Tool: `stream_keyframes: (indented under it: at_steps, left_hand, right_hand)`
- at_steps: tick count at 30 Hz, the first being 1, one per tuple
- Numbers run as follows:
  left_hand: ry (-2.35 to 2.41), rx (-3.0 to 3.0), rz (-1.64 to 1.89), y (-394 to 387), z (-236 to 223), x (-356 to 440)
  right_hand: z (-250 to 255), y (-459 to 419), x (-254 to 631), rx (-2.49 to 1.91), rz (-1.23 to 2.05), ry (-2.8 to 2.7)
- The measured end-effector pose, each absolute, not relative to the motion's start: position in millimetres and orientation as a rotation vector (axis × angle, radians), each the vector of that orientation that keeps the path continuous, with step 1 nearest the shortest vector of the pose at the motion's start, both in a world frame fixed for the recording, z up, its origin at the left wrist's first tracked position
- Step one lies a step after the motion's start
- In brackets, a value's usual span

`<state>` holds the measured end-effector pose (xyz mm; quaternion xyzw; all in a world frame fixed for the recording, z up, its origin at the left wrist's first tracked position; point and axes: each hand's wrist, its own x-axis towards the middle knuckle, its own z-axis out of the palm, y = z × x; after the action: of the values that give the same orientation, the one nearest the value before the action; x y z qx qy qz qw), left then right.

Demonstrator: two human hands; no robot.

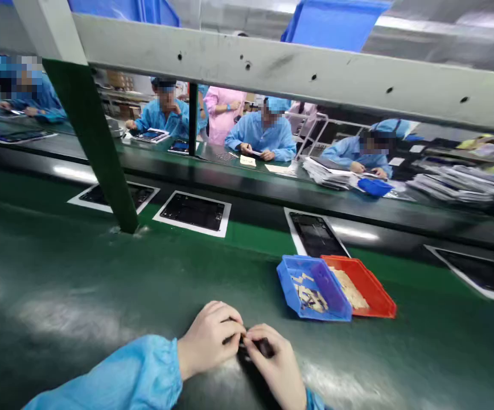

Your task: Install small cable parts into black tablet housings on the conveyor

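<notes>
1. Both hands pinched one small dark part (247, 343) between them at the near edge of the green table (59, 285): the left hand (210, 339) closed its fingertips on the part's left end, and the right hand (275, 364) closed thumb and fingers on its right end.
2. Counted: two hands, one dark part, two trays just beyond to the right, a blue tray (313, 287) touching a red tray (364, 290), and four dark panels (193, 212) on white sheets along the far belt.
3. The part's long axis ran roughly left to right, from one hand to the other.
4. Fingers covered most of the part, so its shape and which end was which were hard to make out. The small pale pieces in both trays were too small to identify. The rightmost panel was cut off by the frame edge.
5. A green post (93, 148) hid part of the leftmost panel. At least five people in blue coats (264, 136) sat at the far bench.
</notes>
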<state>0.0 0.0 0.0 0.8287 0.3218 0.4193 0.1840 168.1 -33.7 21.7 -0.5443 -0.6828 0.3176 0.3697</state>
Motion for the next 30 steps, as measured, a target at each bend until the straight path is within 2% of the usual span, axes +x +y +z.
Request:
stream_keyframes:
  at_steps: [11,20,25,30]
  left_hand:
    - [0.926,2.222,1.086,-2,6,1]
    - [1.019,1.660,1.150,15,3,-7]
    - [1.029,1.675,1.117,22,1,-6]
    - [0.954,1.951,1.006,52,40,49]
  right_hand:
    - [21,-36,168,-1.378,0.787,-1.831]
    - [31,-38,181,-1.253,0.784,-1.633]
    - [35,-44,193,-0.853,1.115,-1.401]
    - [31,-37,195,-0.396,1.769,-1.198]
